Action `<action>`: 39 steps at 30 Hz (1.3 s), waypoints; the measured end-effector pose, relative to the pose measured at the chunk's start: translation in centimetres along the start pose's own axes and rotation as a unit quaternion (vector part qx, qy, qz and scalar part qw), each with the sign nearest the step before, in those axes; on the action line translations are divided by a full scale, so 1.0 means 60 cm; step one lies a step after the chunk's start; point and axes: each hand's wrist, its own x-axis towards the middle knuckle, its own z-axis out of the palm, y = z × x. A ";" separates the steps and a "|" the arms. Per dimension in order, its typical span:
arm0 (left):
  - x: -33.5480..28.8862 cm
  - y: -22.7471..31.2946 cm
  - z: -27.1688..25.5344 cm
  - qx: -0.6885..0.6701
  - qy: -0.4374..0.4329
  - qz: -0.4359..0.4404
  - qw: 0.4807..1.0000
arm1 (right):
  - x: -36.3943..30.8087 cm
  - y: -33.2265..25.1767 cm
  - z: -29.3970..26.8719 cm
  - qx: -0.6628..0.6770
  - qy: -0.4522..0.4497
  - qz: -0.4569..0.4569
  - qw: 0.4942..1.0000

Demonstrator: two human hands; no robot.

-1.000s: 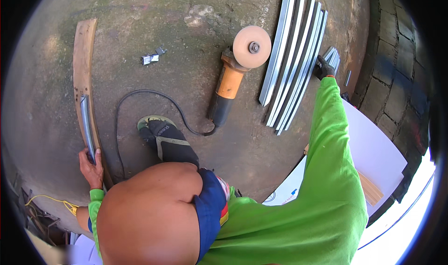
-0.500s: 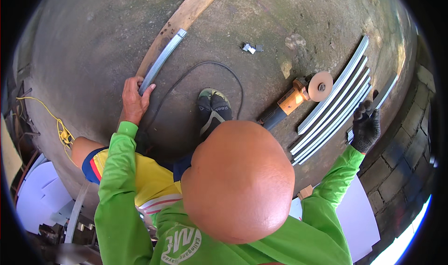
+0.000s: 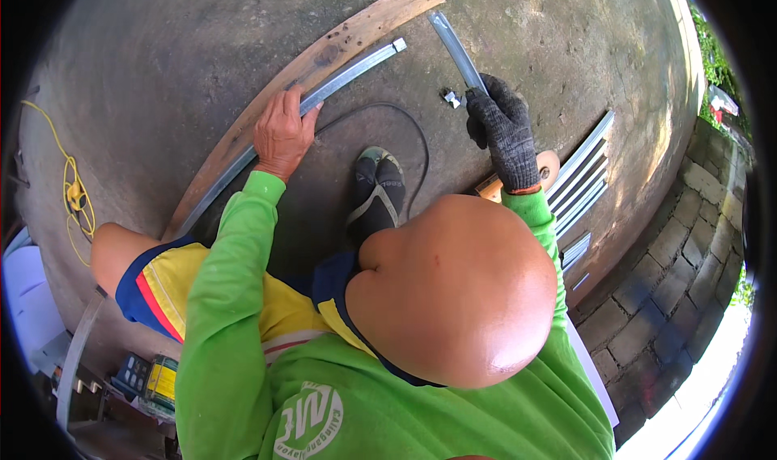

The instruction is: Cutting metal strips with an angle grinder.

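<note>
My bare left hand is closed over a long galvanized metal channel, fingers on its far side and thumb on the near side. This channel lies along the near edge of a wooden board on the floor. My right hand, in a dark knitted glove, grips the near end of a shorter metal channel. The far end of that piece points toward the board's right end. Small metal offcuts lie left of the glove. My right arm partly hides an angle grinder, whose disc shows beyond the sleeve.
Several metal channels lie side by side at the right, before a block wall. A black cord loops around my sandalled foot. A yellow extension cord lies at the left. My bent knee fills the near middle.
My right hand has swung from the far right toward the middle with the shorter channel. My left hand has shifted right and forward along the board; more of the long channel now shows.
</note>
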 end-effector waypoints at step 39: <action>0.012 0.038 -0.022 -0.080 -0.158 -0.026 0.984 | -0.082 0.161 0.035 -0.457 0.211 -0.122 0.856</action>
